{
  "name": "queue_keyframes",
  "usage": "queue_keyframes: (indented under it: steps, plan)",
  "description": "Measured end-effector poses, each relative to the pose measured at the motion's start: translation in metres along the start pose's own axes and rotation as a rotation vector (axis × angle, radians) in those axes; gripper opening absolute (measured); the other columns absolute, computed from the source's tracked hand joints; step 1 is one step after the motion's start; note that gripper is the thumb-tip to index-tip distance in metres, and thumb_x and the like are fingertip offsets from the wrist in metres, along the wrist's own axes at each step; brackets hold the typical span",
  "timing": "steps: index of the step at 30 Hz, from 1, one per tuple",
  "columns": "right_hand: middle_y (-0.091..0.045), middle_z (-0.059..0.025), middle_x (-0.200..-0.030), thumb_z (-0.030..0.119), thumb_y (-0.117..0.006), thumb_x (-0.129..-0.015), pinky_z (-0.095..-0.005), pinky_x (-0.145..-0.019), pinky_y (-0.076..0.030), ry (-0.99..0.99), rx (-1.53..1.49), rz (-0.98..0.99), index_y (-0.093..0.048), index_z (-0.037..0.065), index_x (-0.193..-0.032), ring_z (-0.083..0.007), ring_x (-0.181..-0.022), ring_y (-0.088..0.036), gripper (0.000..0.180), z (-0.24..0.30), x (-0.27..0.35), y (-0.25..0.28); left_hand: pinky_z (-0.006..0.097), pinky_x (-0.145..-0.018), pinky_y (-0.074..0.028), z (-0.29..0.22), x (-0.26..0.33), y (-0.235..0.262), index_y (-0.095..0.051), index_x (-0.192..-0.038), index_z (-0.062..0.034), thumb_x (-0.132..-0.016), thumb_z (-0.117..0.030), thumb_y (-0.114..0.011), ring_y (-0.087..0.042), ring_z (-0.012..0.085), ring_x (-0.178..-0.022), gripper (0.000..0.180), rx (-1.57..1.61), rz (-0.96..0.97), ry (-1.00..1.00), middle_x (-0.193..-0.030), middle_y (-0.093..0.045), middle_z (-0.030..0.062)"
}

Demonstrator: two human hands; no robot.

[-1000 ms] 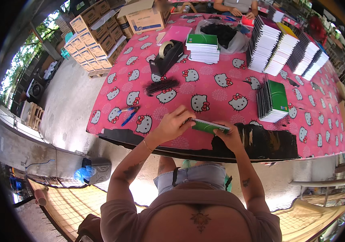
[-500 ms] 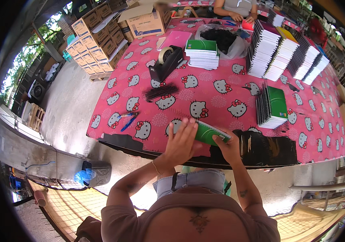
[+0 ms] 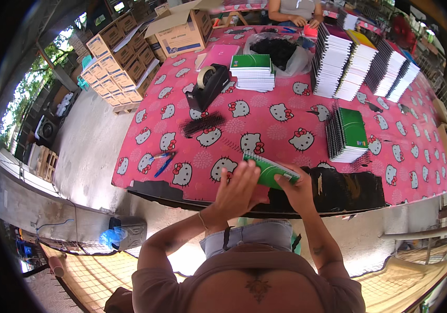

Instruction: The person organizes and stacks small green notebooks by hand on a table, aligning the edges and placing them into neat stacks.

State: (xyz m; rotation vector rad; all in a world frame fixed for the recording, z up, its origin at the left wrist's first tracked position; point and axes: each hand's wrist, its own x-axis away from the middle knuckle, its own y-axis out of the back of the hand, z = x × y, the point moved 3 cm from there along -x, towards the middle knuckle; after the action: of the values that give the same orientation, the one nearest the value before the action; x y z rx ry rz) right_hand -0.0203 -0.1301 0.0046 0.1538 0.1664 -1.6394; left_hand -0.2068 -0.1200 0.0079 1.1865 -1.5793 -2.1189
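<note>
A green-covered notebook (image 3: pixel 271 171) is held at the table's near edge. My right hand (image 3: pixel 296 189) grips its right end, thumb on top of the cover and fingers underneath. My left hand (image 3: pixel 238 189) lies against the notebook's left end with its fingers stretched out. Along the upper edge runs a spiral binding, and a thin dark coil (image 3: pixel 232 144) sticks out past the upper left corner over the tablecloth. A pile of loose black coils (image 3: pixel 202 125) lies beyond my left hand. To the left are blue-handled pliers (image 3: pixel 165 163).
A black tape dispenser (image 3: pixel 209 86), green notebooks (image 3: pixel 252 73), a bag of black coils (image 3: pixel 278 52) and tall notebook stacks (image 3: pixel 333 60) stand farther back. More green notebooks (image 3: pixel 348 134) stand at right. Cartons (image 3: pixel 116 62) are at left; a person (image 3: pixel 296 13) sits across the table.
My left hand has slid down a little from the notebook's upper left corner, showing more of the cover and binding. My right hand keeps its grip. The whole view has shifted slightly.
</note>
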Motion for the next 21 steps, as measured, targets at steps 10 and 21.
queue_keyframes:
  steps: [10,21]
  plan:
    - [-0.071,-0.0039,-0.106,0.003,-0.068,-0.093,-0.0237,-0.083,-0.051,-0.093,0.032,0.106,-0.066,-0.003,-0.120,-0.0074,-0.094,-0.062,0.028,-0.008,0.002,-0.006,0.064,-0.111,-0.025,0.024,-0.040,0.018,-0.044,-0.145,-0.0020,-0.089,-0.068,-0.048,-0.035,0.0346,-0.144,0.087,-0.168,0.027,0.027,-0.151,-0.044,0.0186]
    - [-0.070,-0.0028,-0.093,0.004,-0.067,-0.092,-0.0251,-0.075,-0.049,-0.067,0.005,0.128,-0.069,0.001,-0.117,-0.0059,-0.084,-0.058,0.025,-0.020,-0.001,-0.005,0.062,-0.110,-0.029,0.009,-0.041,0.010,-0.044,-0.144,-0.0032,-0.089,-0.069,-0.044,-0.041,0.0317,-0.140,0.086,-0.095,0.075,-0.162,-0.150,-0.044,0.0172]
